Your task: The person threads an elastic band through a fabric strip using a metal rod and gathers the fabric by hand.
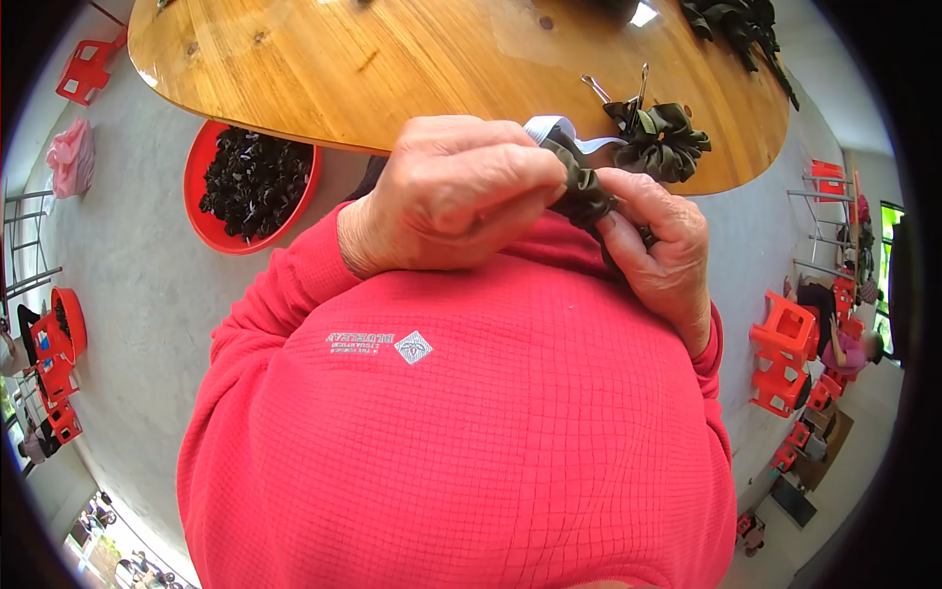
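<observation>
My left hand (466,191) is closed in a pinch on a dark green scrunchie (579,187), its fabric bunched up. The thumb and fingers of my right hand (659,234) grip the same fabric from the other side. A white elastic band (551,128) loops out behind my left fingers and runs along the table to the right. Just beyond my right hand lies another gathered dark green scrunchie (670,145) on the table. Thin metal tools (643,86) stick up beside it; their exact kind is unclear.
The wooden table (392,69) has a curved edge in front of me. More dark fabric pieces (736,29) hang over its far right. A red basin (191,201) of dark scrunchies stands on the floor at left. Red stools (785,329) and other people are at the sides.
</observation>
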Available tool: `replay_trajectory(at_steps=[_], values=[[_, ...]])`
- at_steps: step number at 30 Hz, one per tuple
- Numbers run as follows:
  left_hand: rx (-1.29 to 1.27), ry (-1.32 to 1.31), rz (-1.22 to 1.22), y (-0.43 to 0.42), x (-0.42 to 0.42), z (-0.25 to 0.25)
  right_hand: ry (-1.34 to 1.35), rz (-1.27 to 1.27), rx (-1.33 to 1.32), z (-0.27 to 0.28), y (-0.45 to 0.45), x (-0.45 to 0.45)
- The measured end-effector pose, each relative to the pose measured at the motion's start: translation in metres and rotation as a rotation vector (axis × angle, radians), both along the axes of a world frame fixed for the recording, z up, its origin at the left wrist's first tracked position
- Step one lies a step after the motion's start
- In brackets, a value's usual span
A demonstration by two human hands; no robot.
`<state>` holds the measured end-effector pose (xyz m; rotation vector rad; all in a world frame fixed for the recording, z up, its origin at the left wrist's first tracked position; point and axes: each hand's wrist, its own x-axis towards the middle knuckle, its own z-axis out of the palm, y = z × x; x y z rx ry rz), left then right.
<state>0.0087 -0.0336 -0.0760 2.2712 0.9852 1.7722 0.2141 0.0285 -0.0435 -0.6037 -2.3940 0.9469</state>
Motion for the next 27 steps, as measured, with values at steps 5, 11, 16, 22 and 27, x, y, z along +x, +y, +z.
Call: replay_trajectory(at_steps=[5, 11, 16, 22, 27], values=[[-0.174, -0.161, 0.109, -0.007, -0.004, -0.001, -0.004, -0.025, -0.007, 0.002, -0.002, 0.001], [-0.777, -0.708, -0.168, -0.015, 0.0, 0.002, 0.021, -0.017, -0.01, -0.003, -0.002, 0.001], [-0.726, -0.438, -0.07, -0.012, -0.005, -0.006, 0.001, -0.031, -0.001, -0.002, -0.004, -0.001], [-0.681, -0.442, -0.024, -0.012, 0.001, 0.001, -0.023, -0.048, 0.015, 0.002, -0.006, 0.0], [-0.617, -0.375, 0.042, -0.009, 0.002, 0.004, -0.013, -0.065, 0.075, 0.0, -0.005, -0.001]])
